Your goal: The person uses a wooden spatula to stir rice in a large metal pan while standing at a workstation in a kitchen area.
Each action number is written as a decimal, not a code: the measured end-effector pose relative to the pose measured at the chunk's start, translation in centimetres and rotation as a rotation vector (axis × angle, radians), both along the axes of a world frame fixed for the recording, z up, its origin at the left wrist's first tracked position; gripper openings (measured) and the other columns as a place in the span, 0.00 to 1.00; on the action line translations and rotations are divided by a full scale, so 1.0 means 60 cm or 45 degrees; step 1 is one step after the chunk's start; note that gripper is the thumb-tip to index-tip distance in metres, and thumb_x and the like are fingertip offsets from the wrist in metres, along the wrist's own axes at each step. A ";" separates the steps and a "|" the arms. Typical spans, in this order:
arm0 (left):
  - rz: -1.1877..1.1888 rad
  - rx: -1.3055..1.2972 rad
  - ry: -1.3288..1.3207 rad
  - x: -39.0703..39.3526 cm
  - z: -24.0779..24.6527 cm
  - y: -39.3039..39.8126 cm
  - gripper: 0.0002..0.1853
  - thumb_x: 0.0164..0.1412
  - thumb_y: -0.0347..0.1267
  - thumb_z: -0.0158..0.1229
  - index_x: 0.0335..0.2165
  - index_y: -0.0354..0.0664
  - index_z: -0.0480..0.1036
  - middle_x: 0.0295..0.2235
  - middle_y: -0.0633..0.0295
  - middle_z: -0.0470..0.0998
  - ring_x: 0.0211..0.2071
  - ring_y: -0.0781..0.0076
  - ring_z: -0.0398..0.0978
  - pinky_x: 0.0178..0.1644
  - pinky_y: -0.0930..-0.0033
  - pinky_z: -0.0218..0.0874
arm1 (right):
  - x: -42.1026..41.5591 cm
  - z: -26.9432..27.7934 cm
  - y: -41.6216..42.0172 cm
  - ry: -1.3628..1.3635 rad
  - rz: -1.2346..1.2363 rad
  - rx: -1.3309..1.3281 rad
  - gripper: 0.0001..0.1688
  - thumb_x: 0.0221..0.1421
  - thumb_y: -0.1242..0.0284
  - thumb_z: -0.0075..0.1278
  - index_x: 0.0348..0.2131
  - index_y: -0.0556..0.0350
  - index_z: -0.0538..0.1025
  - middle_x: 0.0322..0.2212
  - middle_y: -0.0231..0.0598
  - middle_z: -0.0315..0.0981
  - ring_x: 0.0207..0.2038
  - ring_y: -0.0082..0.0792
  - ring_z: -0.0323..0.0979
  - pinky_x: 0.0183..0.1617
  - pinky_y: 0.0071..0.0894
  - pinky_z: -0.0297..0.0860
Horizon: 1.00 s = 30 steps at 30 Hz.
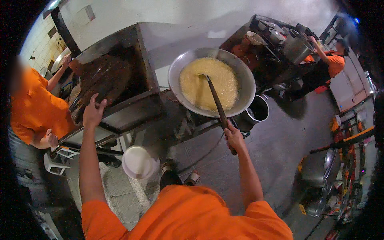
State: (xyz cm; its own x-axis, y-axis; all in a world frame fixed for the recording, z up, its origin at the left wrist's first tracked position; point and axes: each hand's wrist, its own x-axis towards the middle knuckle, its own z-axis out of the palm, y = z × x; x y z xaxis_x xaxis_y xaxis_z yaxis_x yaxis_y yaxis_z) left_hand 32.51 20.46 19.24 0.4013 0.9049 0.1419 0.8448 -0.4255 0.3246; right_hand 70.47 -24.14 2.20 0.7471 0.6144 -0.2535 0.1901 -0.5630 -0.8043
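My right hand (234,137) grips the dark handle of a long ladle or skimmer (216,99). Its head dips into bubbling yellow liquid (220,79) and is mostly hidden there. That liquid partly fills a wide metal pan (247,87), which stands in front of me. Raised to the left, my left hand (93,112) has its fingers apart and holds nothing. It appears in front of the near edge of a large dark-bottomed metal trough (120,72); whether it touches that edge I cannot tell.
A white bucket (138,162) sits on the floor left of my feet. Beside the pan is a dark-mouthed pot (260,109). One person in orange (42,105) stands at left; another (333,63) handles a large pot (295,46) at far right. Metal pots (318,168) line the right side.
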 end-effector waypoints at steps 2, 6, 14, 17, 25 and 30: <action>-0.022 0.057 0.014 -0.002 -0.009 0.007 0.36 0.59 0.56 0.50 0.59 0.50 0.59 0.35 0.56 0.80 0.39 0.52 0.77 0.44 0.55 0.65 | 0.015 -0.011 -0.016 0.022 -0.066 0.095 0.32 0.62 0.70 0.44 0.63 0.37 0.58 0.19 0.31 0.66 0.14 0.23 0.62 0.19 0.27 0.63; -0.049 0.049 0.012 -0.003 0.003 -0.009 0.36 0.59 0.56 0.51 0.58 0.48 0.59 0.34 0.56 0.79 0.38 0.52 0.76 0.43 0.54 0.65 | -0.053 0.061 -0.074 0.176 -0.170 0.113 0.32 0.62 0.71 0.43 0.63 0.39 0.57 0.19 0.32 0.66 0.15 0.23 0.63 0.18 0.26 0.63; -0.041 0.018 -0.017 -0.008 -0.001 0.000 0.36 0.58 0.56 0.52 0.58 0.48 0.60 0.33 0.55 0.79 0.37 0.51 0.77 0.43 0.54 0.65 | -0.134 0.142 -0.084 0.482 -0.184 0.006 0.33 0.60 0.72 0.45 0.63 0.36 0.58 0.19 0.28 0.65 0.19 0.23 0.62 0.22 0.26 0.63; -0.013 0.025 -0.021 -0.004 0.006 -0.005 0.37 0.58 0.56 0.51 0.58 0.48 0.59 0.33 0.54 0.79 0.37 0.52 0.77 0.43 0.54 0.65 | -0.104 0.150 -0.028 0.548 -0.155 0.074 0.33 0.60 0.71 0.45 0.63 0.37 0.58 0.19 0.29 0.64 0.17 0.22 0.60 0.20 0.25 0.61; -0.036 0.030 -0.055 -0.004 -0.004 0.000 0.36 0.58 0.56 0.52 0.58 0.48 0.60 0.33 0.54 0.79 0.37 0.52 0.77 0.42 0.55 0.65 | -0.040 0.091 -0.040 0.389 -0.270 0.110 0.34 0.60 0.72 0.44 0.64 0.38 0.56 0.20 0.28 0.65 0.18 0.21 0.60 0.21 0.23 0.61; -0.028 -0.022 -0.053 -0.004 0.008 -0.013 0.36 0.58 0.56 0.52 0.58 0.48 0.61 0.34 0.54 0.79 0.38 0.54 0.77 0.42 0.56 0.65 | -0.102 0.159 -0.111 0.517 -0.304 0.038 0.33 0.60 0.73 0.42 0.64 0.38 0.57 0.20 0.27 0.65 0.19 0.20 0.59 0.21 0.22 0.60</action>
State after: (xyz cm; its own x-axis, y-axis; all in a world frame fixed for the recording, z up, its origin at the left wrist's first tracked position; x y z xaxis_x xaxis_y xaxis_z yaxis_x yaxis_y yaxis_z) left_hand 32.28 19.69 19.72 0.4148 0.8986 0.1431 0.8209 -0.4374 0.3671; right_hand 64.35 -30.80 11.76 0.7125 0.4488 -0.5395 -0.2756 -0.5280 -0.8033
